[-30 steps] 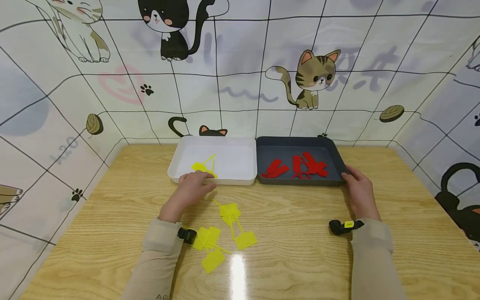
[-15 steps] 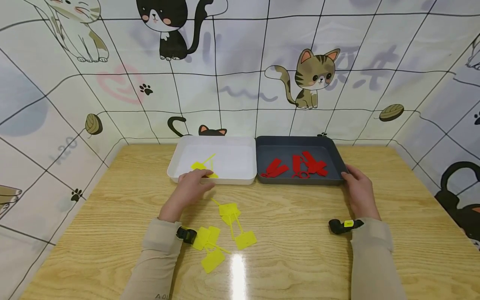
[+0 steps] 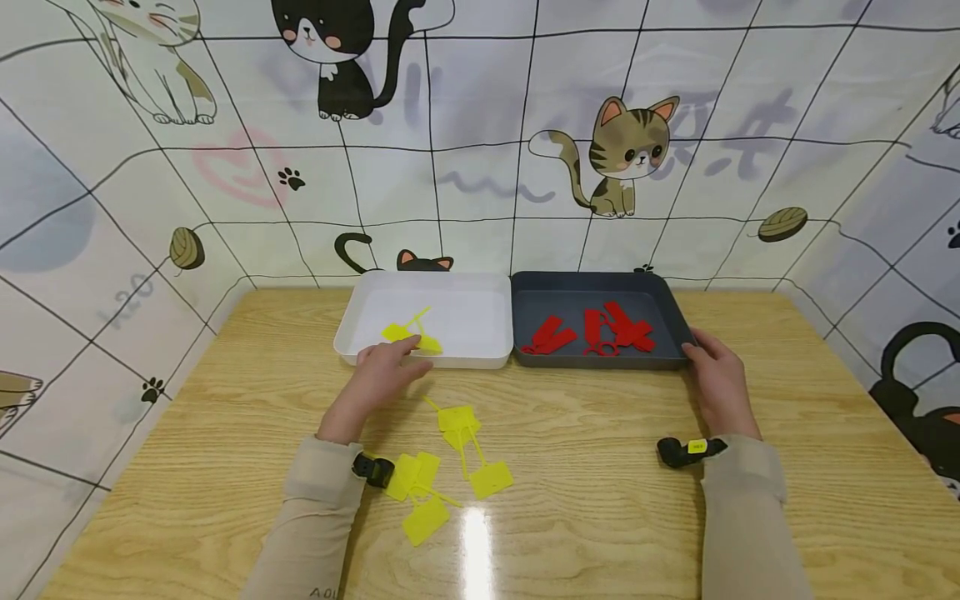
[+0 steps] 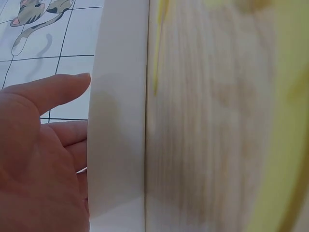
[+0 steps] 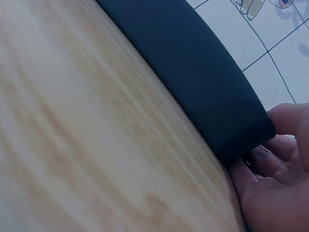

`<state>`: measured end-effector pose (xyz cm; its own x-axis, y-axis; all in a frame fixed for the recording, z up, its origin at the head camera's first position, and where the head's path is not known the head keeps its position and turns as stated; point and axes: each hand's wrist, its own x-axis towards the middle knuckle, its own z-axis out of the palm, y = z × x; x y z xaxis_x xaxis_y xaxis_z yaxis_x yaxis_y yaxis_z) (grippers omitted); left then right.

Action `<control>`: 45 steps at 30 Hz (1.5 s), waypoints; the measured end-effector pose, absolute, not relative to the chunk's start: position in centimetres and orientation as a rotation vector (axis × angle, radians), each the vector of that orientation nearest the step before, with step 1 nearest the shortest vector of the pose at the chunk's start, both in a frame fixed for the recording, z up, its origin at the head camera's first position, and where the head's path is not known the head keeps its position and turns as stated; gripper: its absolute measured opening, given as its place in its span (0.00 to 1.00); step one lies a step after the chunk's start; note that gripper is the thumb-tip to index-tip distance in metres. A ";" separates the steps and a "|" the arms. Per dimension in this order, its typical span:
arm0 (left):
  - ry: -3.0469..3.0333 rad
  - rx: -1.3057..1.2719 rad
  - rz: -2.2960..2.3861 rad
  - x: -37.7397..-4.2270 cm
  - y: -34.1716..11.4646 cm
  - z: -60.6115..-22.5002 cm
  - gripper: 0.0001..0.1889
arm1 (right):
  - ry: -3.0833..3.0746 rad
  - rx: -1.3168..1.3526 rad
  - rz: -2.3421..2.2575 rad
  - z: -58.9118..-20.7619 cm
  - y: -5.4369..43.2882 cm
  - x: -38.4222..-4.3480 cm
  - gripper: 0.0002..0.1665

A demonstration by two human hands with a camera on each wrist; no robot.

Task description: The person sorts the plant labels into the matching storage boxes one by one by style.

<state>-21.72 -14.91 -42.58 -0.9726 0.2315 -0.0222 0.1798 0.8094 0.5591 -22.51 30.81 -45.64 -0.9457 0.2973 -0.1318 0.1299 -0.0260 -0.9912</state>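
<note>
My left hand (image 3: pixel 382 377) reaches over the near rim of the white tray (image 3: pixel 480 362), thumb straight and apart from the fingers. Its fingertips are at yellow tags with thin straps (image 3: pixel 429 343) inside the tray; whether they touch them I cannot tell. In the left wrist view the thumb (image 4: pixel 63 92) stands clear of the tray's side wall (image 4: pixel 120 145), which hides the fingertips. My right hand (image 3: pixel 722 383) grips the near right corner of the dark grey tray (image 3: pixel 600 363), thumb at its rim. In the right wrist view fingers (image 5: pixel 270 159) reach under that corner (image 5: pixel 241 130).
Several red tags (image 3: pixel 555 335) lie in the dark tray, which stands against the white one. On the wooden table (image 3: pixel 585 500), near my left forearm, are two loose groups of yellow tags (image 3: pixel 426 523). A cat-print cloth wall (image 3: pixel 480 183) rises behind the trays.
A yellow tag at my left fingertips has shifted slightly right and now lies flatter in the white tray. The left fingers have lifted a little. My right hand has stayed on the dark tray.
</note>
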 end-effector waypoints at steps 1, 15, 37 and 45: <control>2.905 0.334 0.870 -21.7 -14.9 -42.6 0.30 | -2.103 -0.465 2.119 -45.6 30.8 -22.5 0.31; 2.932 0.374 0.785 -21.9 -14.7 -42.8 0.29 | -2.107 -0.452 2.104 -45.5 30.7 -22.4 0.30; 2.944 0.454 0.899 -21.6 -14.8 -42.4 0.23 | -2.078 -0.433 2.149 -45.7 30.9 -22.3 0.31; 2.915 0.371 1.226 -21.3 -15.9 -40.8 0.16 | -2.067 -0.438 2.156 -45.7 30.8 -22.4 0.31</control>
